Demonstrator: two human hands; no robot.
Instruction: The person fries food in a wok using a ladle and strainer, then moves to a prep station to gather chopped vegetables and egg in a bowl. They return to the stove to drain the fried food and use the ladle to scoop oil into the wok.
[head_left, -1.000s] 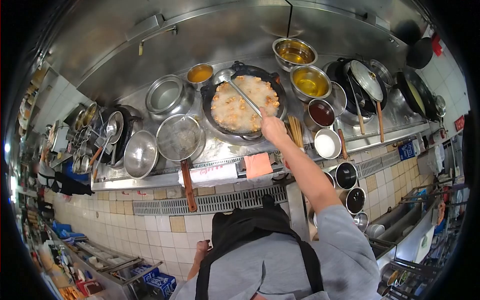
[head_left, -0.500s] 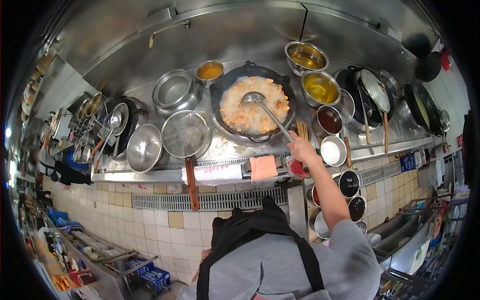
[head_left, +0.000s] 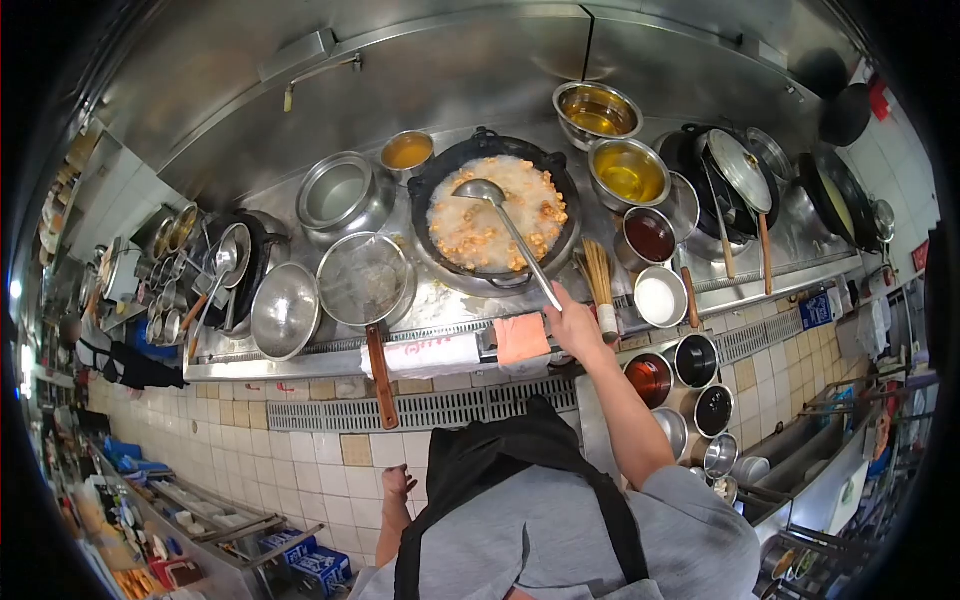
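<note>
Fingers of the right hand point(head_left: 575, 325) are wrapped around the end of a long ladle point(head_left: 512, 232) handle, whose bowl rests on the frying pieces at the far side of the black wok point(head_left: 496, 212). Just right of that hand stands a bamboo brush point(head_left: 599, 278), with an orange cloth point(head_left: 521, 337) on the counter edge to its left. Left hand point(head_left: 397, 487) hangs low beside the apron, touching nothing; I cannot tell how its fingers lie.

Right hand point(head_left: 573, 328) reaches forward, arm outstretched, fingers curled closed — left hand point(head_left: 396, 487) hangs low, loose.
</note>
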